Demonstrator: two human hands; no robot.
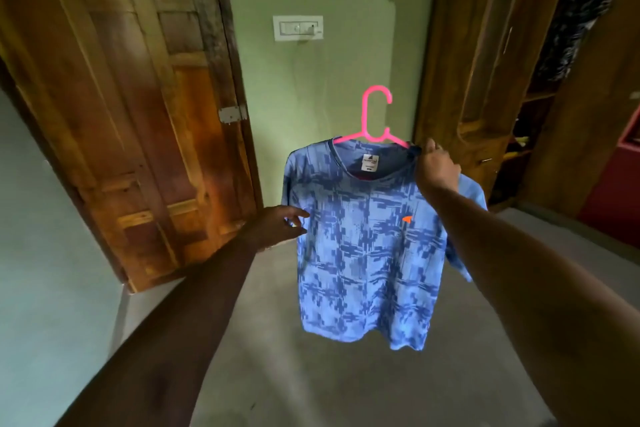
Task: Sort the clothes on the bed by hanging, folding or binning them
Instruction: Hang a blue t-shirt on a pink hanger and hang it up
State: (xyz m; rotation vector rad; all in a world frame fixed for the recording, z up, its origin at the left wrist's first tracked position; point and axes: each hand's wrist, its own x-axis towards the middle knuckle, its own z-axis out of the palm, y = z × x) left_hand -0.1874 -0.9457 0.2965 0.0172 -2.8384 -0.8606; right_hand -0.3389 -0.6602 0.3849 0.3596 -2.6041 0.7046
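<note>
Head view: the shirt hangs on a pink hanger, held up in mid-room. It faces the camera, long axis vertical, collar up, hem down, with the hook upright and curling right. The right hand is curled tight round the hanger's right end at the shoulder. The left hand is loosely spread, fingertips at the sleeve edge, gripping nothing. A door stands left and a wardrobe right, both well apart. Bare floor lies under the hem.
</note>
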